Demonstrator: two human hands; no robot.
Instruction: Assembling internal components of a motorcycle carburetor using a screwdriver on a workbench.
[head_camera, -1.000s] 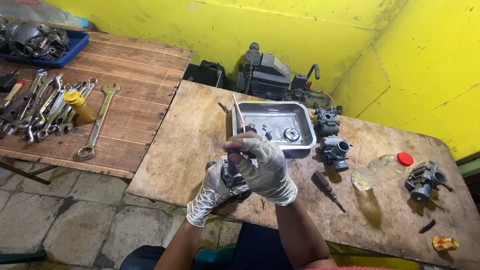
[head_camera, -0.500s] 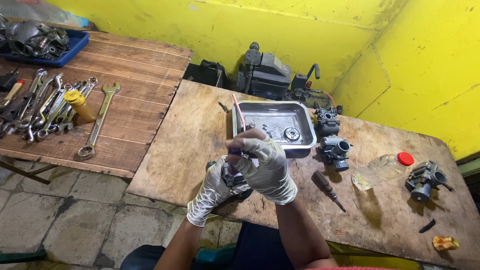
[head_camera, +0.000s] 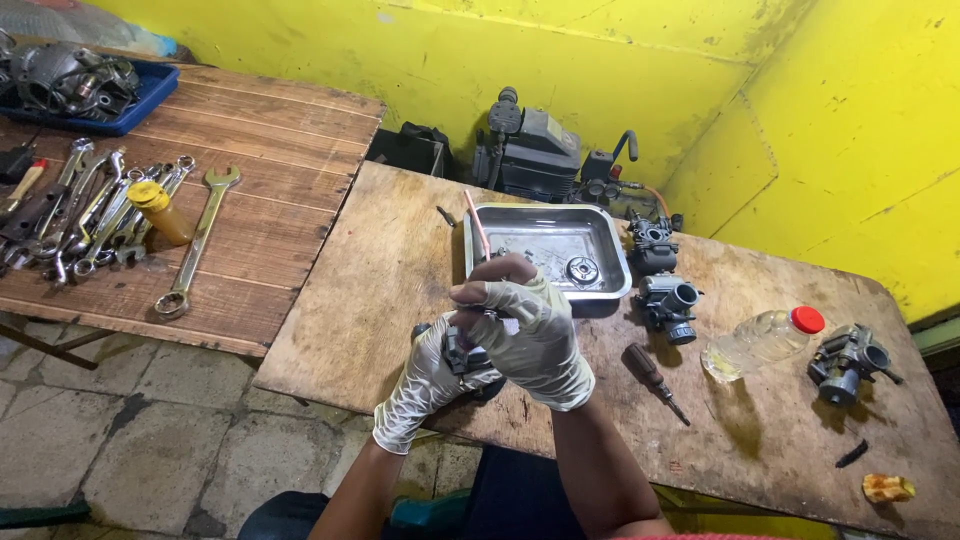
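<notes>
Both my hands wear pale gloves over the near edge of a plywood table (head_camera: 380, 270). My left hand (head_camera: 425, 385) grips a dark metal carburetor (head_camera: 462, 352) from below. My right hand (head_camera: 535, 330) is closed above it, holding a thin tool with a pink handle (head_camera: 477, 225) that sticks up and away toward the tray. The tool's tip is hidden behind my fingers. A steel tray (head_camera: 610, 255) with small round parts stands just beyond my hands.
Two carburetors (head_camera: 665, 300) sit right of the tray, another (head_camera: 850, 362) farther right. A screwdriver (head_camera: 652, 378), a lying plastic bottle with red cap (head_camera: 765, 338), a dark machine (head_camera: 540, 150) at the wall. Left bench holds spanners (head_camera: 195, 245), a yellow bottle (head_camera: 160, 212), a blue tray (head_camera: 130, 105).
My right hand has shifted slightly on the tool over the carburetor; the left hand and the carburetor stay in place.
</notes>
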